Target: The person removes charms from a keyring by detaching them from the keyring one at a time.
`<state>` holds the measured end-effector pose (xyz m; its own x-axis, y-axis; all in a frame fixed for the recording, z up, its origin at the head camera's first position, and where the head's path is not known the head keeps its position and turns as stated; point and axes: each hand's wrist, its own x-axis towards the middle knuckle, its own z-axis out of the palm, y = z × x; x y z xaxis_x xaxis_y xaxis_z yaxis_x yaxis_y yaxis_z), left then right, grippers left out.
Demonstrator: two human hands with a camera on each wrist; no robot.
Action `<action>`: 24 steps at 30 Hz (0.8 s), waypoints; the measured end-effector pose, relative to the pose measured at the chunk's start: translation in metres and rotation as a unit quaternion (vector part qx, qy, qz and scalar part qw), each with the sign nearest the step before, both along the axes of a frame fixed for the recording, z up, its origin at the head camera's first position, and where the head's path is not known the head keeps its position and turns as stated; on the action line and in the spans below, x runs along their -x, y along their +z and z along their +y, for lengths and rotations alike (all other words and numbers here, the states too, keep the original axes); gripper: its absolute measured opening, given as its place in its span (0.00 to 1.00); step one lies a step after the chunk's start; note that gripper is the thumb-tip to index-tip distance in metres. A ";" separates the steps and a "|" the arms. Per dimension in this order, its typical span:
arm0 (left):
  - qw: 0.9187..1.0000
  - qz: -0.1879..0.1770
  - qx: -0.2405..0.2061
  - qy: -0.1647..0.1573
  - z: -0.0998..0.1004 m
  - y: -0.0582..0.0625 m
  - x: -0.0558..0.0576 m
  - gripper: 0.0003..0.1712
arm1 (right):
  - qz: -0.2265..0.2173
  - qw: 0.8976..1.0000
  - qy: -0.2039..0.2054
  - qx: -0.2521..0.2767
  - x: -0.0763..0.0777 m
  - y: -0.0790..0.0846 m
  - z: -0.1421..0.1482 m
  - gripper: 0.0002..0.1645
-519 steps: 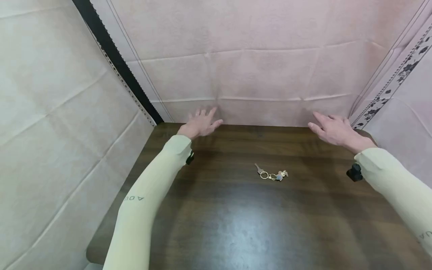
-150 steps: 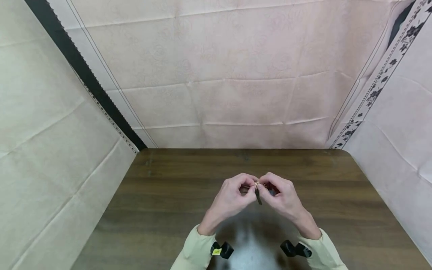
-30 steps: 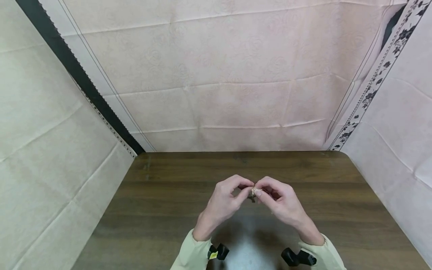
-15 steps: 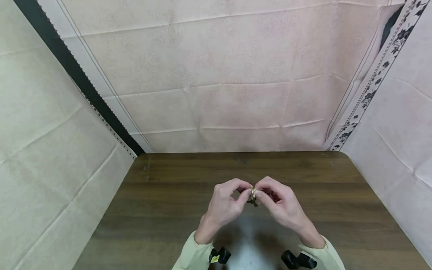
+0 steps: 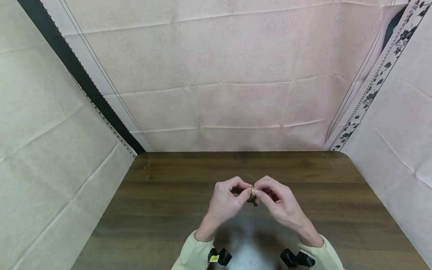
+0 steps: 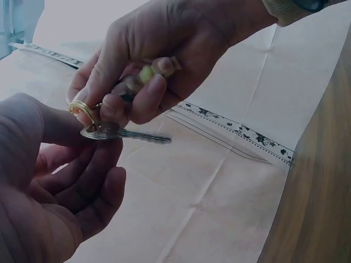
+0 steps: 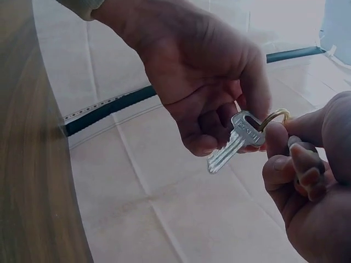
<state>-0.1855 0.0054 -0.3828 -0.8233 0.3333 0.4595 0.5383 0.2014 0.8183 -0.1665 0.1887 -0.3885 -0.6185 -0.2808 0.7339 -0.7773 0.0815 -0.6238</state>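
Over the table, in the head view, my left hand (image 5: 224,202) and right hand (image 5: 283,202) meet fingertip to fingertip around a small key ring set. The silver key (image 7: 229,148) hangs on a gold-coloured split ring (image 7: 278,115), its blade angled down in the right wrist view. My left thumb and fingers pinch at the key's head, right beside the ring. With thumb and index finger my right hand pinches the ring, while a small figure charm (image 7: 308,169) lies against its curled fingers. The charm also shows in the left wrist view; in the head view the right hand hides it.
A dark brown wooden table (image 5: 168,210) lies below the hands. Pale cloth (image 5: 229,105) hangs behind it and on both sides, with a dark strip (image 5: 84,82) at left and a floral border (image 5: 371,93) at right. Each wrist wears a small black camera (image 5: 224,257).
Seventeen seconds ago the key set lay on the table and both hands were spread apart; now both hold it, raised. Over the last second the ring and key have tilted slightly between the fingertips.
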 end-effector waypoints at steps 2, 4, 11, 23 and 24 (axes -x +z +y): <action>1.000 -0.014 -0.005 0.000 0.000 0.001 0.000 0.02 | 0.002 1.000 0.002 -0.003 0.000 0.002 0.000 0.21; 0.999 -0.030 -0.013 -0.005 0.000 0.002 0.000 0.03 | 0.008 1.000 0.004 -0.007 -0.002 0.005 -0.001 0.21; 0.997 -0.075 -0.015 -0.012 0.000 0.005 0.003 0.03 | 0.024 0.999 -0.003 -0.024 -0.006 0.011 -0.004 0.22; 0.995 0.062 0.074 -0.026 -0.006 0.005 0.005 0.04 | -0.043 0.999 -0.018 -0.009 -0.002 -0.001 -0.002 0.17; 0.993 0.084 0.076 -0.023 -0.006 0.004 0.005 0.05 | -0.045 0.999 -0.019 -0.007 -0.002 0.000 -0.002 0.17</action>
